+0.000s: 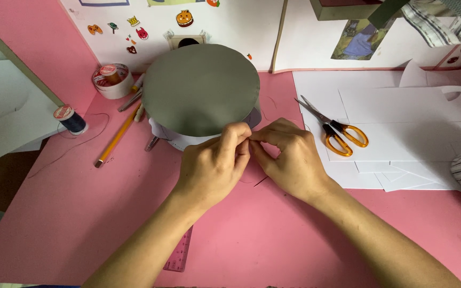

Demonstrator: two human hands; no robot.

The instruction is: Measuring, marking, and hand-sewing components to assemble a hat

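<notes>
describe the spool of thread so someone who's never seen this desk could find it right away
Start at the big grey fabric circle in the middle of the pink desk, then look left past the yellow pencil. The spool of thread stands near the desk's left edge, small, wound dark blue, with a loose strand trailing off it.

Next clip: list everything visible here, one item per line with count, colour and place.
fabric disc: one, grey-green, round, table centre, on a white band
scissors: one pair, orange handles, on the white sheets
paper sheets: several, white, right side
thread spool: one, dark blue, left
tape roll: one, white with red, upper left
pencil: one, yellow, left of the disc
ruler: one, pink, partly under the left forearm
stickers: several, mixed colours, back wall
table: one, pink
left hand: pinching at the disc's near edge
right hand: fingertips meeting the left hand's
</notes>
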